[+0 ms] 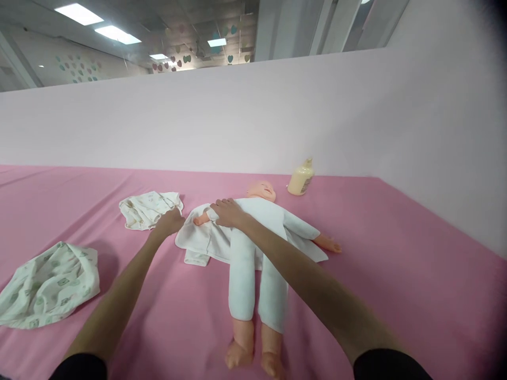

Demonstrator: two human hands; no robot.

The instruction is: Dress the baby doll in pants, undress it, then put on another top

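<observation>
A baby doll (259, 232) in white clothes lies on its back on the pink sheet, its head away from me and bare feet toward me. Beneath it a white garment (202, 240) is spread out, reaching past both its sides. My right hand (228, 212) is closed over the doll's sleeve, just above the small bare hand on the left. My left hand (170, 220) is closed at the left edge of the white garment, beside a crumpled white cloth (144, 208). Its fingertips are partly hidden, so its exact hold is unclear.
At the back right stands a pale yellow pump bottle (301, 178). A bunched white cloth with green print (51, 285) lies at the left front. The pink sheet (380, 274) covers the surface, bordered by a white wall (206, 121) behind and at the right.
</observation>
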